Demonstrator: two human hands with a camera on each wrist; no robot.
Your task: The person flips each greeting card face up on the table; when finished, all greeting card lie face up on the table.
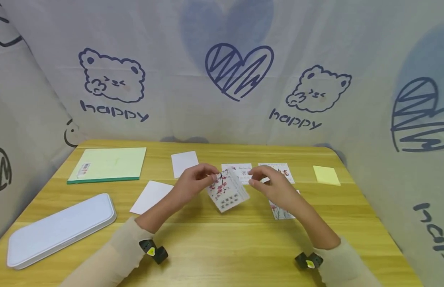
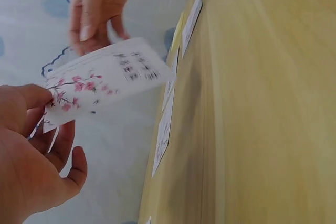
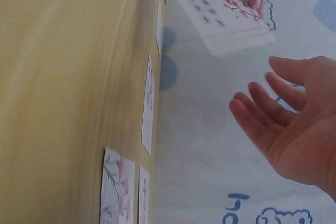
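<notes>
My left hand pinches a white card at one corner, between thumb and fingers. Pink blossoms on a dark branch and small dark writing are printed on it, and it is held tilted above the table. Just right of it is my right hand, fingers loosely bent and holding nothing; in the right wrist view a gap separates its fingertips from the card. Behind the hands lie a printed card and one with red characters. A flower card lies partly hidden under the right hand.
Two plain white cards lie on the left, one partly behind my left forearm. Farther left are a pale green pad and a long white case. A yellow sticky note lies at right. A patterned curtain hangs behind the table.
</notes>
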